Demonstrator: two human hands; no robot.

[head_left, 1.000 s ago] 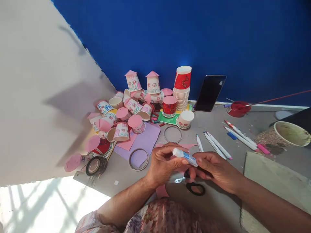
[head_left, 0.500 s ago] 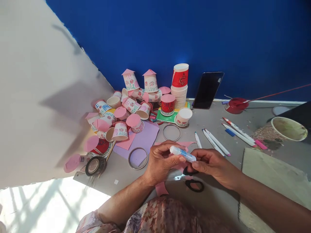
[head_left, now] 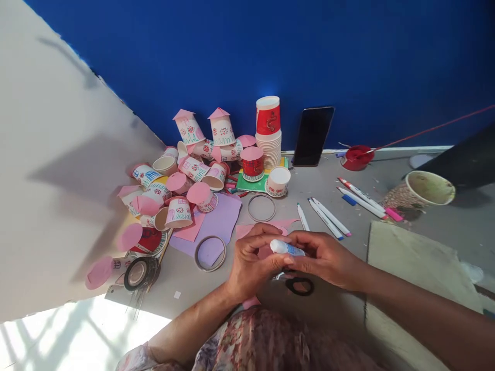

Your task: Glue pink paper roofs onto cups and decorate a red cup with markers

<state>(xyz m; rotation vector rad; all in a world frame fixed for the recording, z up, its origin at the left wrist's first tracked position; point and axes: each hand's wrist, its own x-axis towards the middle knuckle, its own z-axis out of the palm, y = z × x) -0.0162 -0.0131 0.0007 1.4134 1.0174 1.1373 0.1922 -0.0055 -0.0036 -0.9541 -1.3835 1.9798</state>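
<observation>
While blue print shows on the side of the small white plastic tube (head_left: 288,248), it's too blurred to read; no brand name can be made out. Tube is up off the counter, in front of the torso, btwn both hands: left hand (head_left: 251,260) mostly closed, thumb & fingers pinching the end w/ the plain white cap; right hand (head_left: 327,257) likewise curled, fingertips on the printed end.

Just below the hands: black-handled scissors (head_left: 299,286), partly hidden. Behind them, pink paper sheet (head_left: 247,228) on the grey counter (head_left: 170,278). To the L., grey flat ring (head_left: 196,252) partly over a lavender paper sheet (head_left: 232,211).

Beyond the hands to the R., white felt-tip markers (head_left: 327,219); lettering on barrels too tiny to read. Farther back, tall stack of white paper cups (head_left: 268,147), topped w/ a red-printed cup (head_left: 266,121) bearing a gold dragon-like motif. Next to it, black smartphone (head_left: 314,136) leans on the blue wall (head_left: 309,51), screen dark. Far R., red round tub (head_left: 353,159) w/ a small illegible label. Back L., pile of white paper cups w/ pink paper tops (head_left: 180,212), hand-drawn windows, flowers & grass, no legible words.
</observation>
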